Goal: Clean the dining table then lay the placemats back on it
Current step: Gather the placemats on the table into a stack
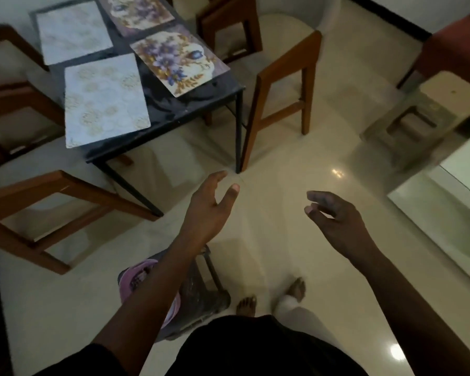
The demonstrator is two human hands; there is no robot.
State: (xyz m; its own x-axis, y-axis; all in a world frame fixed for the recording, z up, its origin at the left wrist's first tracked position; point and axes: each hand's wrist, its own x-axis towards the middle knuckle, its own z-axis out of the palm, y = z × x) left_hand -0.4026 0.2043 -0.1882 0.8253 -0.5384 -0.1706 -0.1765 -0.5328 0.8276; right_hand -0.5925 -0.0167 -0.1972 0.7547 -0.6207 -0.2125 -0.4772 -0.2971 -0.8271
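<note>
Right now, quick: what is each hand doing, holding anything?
Left hand: open, fingers stretched out, holding nothing, over the floor short of the dining table.
Right hand: open, fingers loosely curled, holding nothing.

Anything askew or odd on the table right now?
Yes. The nearest white placemat sits rotated, and its near-left corner juts past the edge of the dining table. The floral placemat beside it is also angled, reaching the right edge. No spills visible.
</note>
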